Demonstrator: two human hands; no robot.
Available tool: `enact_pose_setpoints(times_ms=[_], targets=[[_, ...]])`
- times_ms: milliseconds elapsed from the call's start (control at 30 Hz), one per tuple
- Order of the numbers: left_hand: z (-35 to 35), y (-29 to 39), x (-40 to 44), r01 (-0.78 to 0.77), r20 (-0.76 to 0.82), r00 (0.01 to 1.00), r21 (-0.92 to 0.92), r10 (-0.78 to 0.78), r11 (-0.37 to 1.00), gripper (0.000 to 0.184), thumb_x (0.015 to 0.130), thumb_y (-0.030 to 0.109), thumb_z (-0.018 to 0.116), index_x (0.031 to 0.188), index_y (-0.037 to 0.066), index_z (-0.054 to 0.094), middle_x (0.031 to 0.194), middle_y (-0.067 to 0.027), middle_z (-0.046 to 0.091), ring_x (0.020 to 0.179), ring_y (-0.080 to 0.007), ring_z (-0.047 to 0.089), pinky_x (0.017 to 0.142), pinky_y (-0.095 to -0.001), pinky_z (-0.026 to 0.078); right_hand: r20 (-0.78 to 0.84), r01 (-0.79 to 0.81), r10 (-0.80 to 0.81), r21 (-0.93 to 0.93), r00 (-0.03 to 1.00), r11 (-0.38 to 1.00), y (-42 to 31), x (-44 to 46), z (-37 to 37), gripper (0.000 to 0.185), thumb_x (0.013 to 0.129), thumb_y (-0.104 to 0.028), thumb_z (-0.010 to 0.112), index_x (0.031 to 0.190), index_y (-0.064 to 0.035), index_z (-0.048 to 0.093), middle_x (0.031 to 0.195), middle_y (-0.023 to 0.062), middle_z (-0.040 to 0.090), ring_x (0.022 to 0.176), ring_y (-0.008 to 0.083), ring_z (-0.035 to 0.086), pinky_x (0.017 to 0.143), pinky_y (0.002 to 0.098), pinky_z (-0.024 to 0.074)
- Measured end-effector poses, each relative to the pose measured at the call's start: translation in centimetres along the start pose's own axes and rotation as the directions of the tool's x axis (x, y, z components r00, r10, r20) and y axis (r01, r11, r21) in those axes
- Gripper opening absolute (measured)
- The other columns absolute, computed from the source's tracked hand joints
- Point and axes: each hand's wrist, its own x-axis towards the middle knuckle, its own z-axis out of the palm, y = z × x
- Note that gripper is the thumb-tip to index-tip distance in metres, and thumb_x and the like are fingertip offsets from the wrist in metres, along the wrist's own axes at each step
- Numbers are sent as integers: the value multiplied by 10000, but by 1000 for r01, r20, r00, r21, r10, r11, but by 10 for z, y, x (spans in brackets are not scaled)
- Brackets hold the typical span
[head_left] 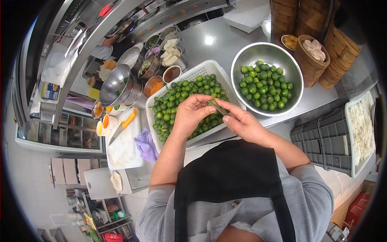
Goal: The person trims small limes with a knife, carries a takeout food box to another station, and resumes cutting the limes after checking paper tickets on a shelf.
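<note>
My left hand [190,114] is closed in a pinch over the white basket [215,66], which is heaped with small green limes [183,92]. A bit of a lime [213,101] shows at its fingertips, mostly hidden. My right hand [243,124] grips a small knife [217,107], a thin grey blade whose tip reaches the left fingertips. To the right stands a perforated metal colander [297,66] holding more limes [266,85].
A cutting board [125,151] with a yellow-handled knife [128,119] and a purple cloth [146,145] lie left. Metal containers [137,88] stand behind them. Bamboo steamers [310,60] are at the back right, above a grey crate [322,135]. Another person [102,48] is in the background.
</note>
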Motion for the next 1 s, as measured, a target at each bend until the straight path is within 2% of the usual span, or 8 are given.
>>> enact_pose_setpoints(times_ms=[100,233,300,500,700,767,967,1000], targets=[[-2,0,-2,-41,0,999,-17,41,999,302,802,-27,701,1078,4,583,969,-41,626,865,-97,602,781,-230,506,-47,160,-162,-45,986,986,10,6,7,463,973,-103,476,1425,-102,380,732,-30,484,662,28,458,597,204,420],[-5,-6,-7,-55,-36,998,35,56,998,302,809,-25,696,1085,4,578,990,-41,624,901,-98,596,794,-246,509,-61,202,-210,-120,976,972,11,11,8,466,979,-103,459,1434,-94,355,749,-22,513,619,23,470,568,176,412],[-7,-8,-7,-80,-37,996,28,81,996,276,834,-12,673,1089,0,569,1022,-55,628,907,-106,602,791,-254,516,49,-91,81,259,995,962,7,10,7,484,997,-143,416,1463,-112,289,758,8,532,520,38,441,482,179,392],[-10,12,-8,-29,-112,993,2,29,1000,258,888,21,606,1138,-10,550,1155,-132,610,914,-145,622,780,-263,526,40,-275,296,508,954,817,-2,17,7,515,1009,-203,353,1489,-140,179,727,45,519,434,74,386,370,224,337],[17,24,40,-206,24,979,161,205,965,229,917,37,544,1138,-18,567,1163,-107,608,912,-168,637,796,-272,520,138,-374,355,501,925,780,4,21,5,553,988,-191,385,1479,-60,167,728,50,519,440,82,394,375,221,342],[30,36,60,-10,108,994,226,-14,974,218,926,70,547,1126,-14,574,1124,-105,623,915,-169,638,802,-272,517,120,-383,376,500,919,777,3,21,4,570,984,-196,401,1473,-28,161,723,52,516,444,83,395,375,221,341],[25,33,89,12,105,994,53,-18,999,252,919,121,596,1127,-19,569,1087,-114,630,935,-190,638,852,-291,514,44,-271,288,495,957,825,5,14,-9,507,999,-231,399,1435,-21,249,707,44,502,449,79,390,379,218,340],[21,32,85,-19,98,995,-75,26,997,257,914,107,599,1136,-16,564,1105,-125,623,971,-195,626,880,-296,506,-10,-190,224,491,975,850,7,12,-11,492,1002,-235,395,1426,-22,265,709,42,502,448,79,388,386,214,339]])
